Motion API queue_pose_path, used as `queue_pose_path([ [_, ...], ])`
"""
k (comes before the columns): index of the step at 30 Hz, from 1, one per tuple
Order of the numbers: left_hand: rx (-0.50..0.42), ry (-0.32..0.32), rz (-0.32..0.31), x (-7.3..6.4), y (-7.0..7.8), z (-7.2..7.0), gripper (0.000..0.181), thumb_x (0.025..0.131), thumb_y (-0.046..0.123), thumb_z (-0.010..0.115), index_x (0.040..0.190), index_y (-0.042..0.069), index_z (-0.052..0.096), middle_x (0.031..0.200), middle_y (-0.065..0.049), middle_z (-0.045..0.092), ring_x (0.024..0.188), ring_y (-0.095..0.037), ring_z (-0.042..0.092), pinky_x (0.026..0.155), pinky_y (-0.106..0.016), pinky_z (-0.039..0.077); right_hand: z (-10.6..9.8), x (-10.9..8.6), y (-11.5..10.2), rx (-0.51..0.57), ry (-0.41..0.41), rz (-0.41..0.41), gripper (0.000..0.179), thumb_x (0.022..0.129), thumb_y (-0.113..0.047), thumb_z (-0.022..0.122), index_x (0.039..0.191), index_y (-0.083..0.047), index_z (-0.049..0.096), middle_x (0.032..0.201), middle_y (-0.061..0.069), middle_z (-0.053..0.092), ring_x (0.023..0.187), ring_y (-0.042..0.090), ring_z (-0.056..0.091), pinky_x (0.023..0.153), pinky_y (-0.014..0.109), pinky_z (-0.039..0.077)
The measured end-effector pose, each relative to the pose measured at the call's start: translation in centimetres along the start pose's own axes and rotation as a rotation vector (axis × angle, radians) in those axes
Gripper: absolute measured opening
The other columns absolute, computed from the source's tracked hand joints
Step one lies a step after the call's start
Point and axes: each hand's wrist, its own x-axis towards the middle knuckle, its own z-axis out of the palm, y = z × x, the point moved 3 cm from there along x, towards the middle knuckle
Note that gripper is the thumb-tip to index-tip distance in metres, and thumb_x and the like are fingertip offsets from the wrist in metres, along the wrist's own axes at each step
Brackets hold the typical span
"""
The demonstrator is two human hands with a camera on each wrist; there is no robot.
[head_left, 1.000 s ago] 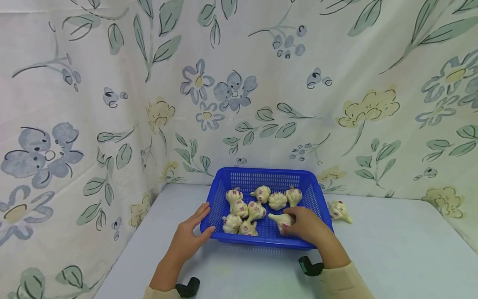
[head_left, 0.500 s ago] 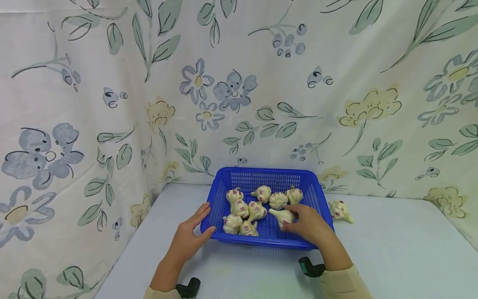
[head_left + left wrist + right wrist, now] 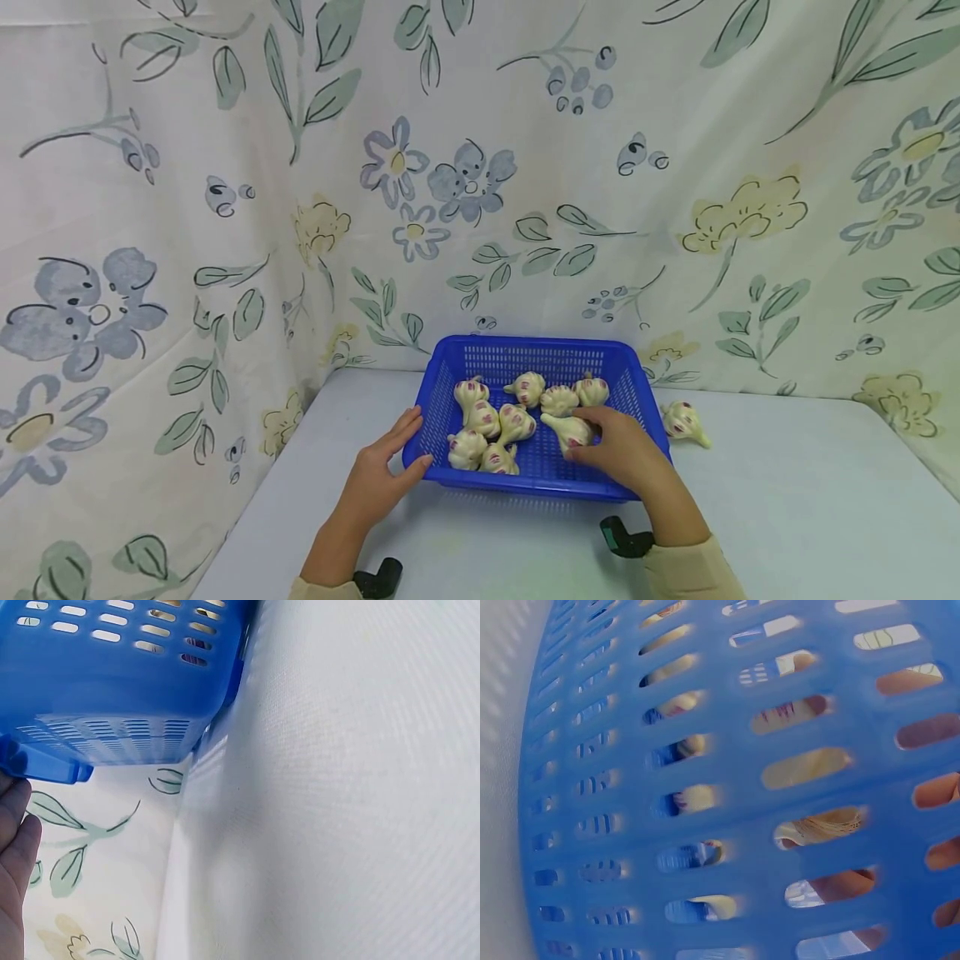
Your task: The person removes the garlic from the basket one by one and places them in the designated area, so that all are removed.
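In the head view a blue plastic basket (image 3: 525,483) holds several garlic bulbs, white with purple marks. My right hand (image 3: 626,450) reaches over the basket's front right side. Its thumb and fingers pinch the round end of a garlic bulb (image 3: 567,432), whose stem points left. My left hand (image 3: 382,467) rests at the basket's left front corner, thumb and fingers spread and fairly straight against the rim. In the left wrist view, fingers (image 3: 21,855) show at the edge below the rim. Through the slots in the right wrist view, parts of my right hand and garlic appear.
Outside the basket, to its right, lies one more garlic bulb (image 3: 682,422) on the white table (image 3: 787,500). A floral curtain (image 3: 480,167) hangs behind the table and along its left side. Each wrist bears a black device (image 3: 626,536).
The right hand and its garlic bulb have shifted slightly away from me, close to the bulb behind. More of the held bulb now shows. My left hand has stayed in place.
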Motion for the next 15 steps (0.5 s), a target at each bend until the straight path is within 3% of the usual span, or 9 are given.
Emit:
queue_pose_path([
  [15, 0.011, -0.012, -0.041, 0.04, 0.16, 0.03, 0.061, 0.089, 0.034, 0.072, 0.144, 0.013, 0.052, 0.153, 0.006, 0.043, 0.14, -0.022, 0.043, 0.106, -0.043, 0.04, -0.57, -0.32, 0.15, 0.048, 0.048, -0.05, 0.071, 0.08, -0.04, 0.08, 0.14, -0.012, 0.055, 0.141, 0.014, 0.056, 0.128, 0.037, 0.055, 0.103, 0.054, 0.047],
])
